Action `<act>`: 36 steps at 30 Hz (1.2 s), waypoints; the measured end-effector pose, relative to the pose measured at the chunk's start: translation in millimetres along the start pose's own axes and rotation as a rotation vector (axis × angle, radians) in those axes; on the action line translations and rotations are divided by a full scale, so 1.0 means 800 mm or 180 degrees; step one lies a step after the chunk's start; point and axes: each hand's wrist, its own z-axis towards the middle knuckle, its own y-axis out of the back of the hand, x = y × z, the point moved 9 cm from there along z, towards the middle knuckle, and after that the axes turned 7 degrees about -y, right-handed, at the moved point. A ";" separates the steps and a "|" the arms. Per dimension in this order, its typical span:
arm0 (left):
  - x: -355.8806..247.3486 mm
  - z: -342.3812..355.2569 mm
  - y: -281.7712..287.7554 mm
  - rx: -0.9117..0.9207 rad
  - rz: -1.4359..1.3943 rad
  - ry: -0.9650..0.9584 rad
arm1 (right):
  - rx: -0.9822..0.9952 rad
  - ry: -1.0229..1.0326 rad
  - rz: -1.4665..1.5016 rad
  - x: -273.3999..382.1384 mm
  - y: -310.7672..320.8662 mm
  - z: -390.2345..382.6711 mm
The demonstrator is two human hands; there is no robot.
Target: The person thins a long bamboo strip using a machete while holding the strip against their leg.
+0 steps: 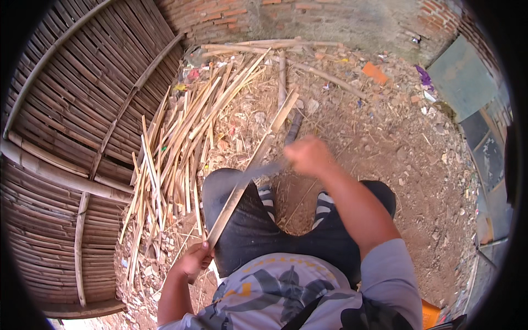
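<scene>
My left hand (196, 258) is closed around the lower end of a long split bamboo strip (234, 199). The strip slants up and away over my left thigh, its far end pointing toward the back wall. My right hand (309, 157) is a little blurred, its fingers wrapped round the handle of a knife. The knife's grey blade (264, 170) is smeared by motion and reaches left to the strip, crossing it about midway. Whether the edge bites into the bamboo cannot be made out. The handle is mostly hidden in my fist.
Many cut bamboo strips (206, 110) lie heaped at left, beside a slatted bamboo panel (82, 82). A dark rod (295, 127) and bamboo poles (330, 77) lie ahead. A brick wall (330, 22) stands behind; grey sheets (465, 77) lean at right. Rubble and scraps litter the ground.
</scene>
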 end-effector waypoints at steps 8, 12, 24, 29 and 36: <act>-0.009 -0.004 -0.009 0.0227 -0.0146 -0.0072 | -0.0136 -0.0574 0.0077 -0.027 0.012 0.004; -0.003 0.003 -0.007 0.0221 -0.0152 0.0030 | 0.0194 0.0339 -0.0237 0.029 0.002 -0.005; -0.060 -0.022 0.012 -0.1036 0.2432 -0.1339 | 0.0304 -0.1298 0.0410 -0.059 0.031 -0.001; -0.074 -0.027 0.001 -0.1198 0.2781 -0.1572 | 0.0343 0.0270 -0.0306 0.029 0.019 -0.005; -0.063 -0.028 0.010 -0.1346 0.3046 -0.1846 | -0.0140 -0.1930 0.0910 -0.132 0.043 -0.009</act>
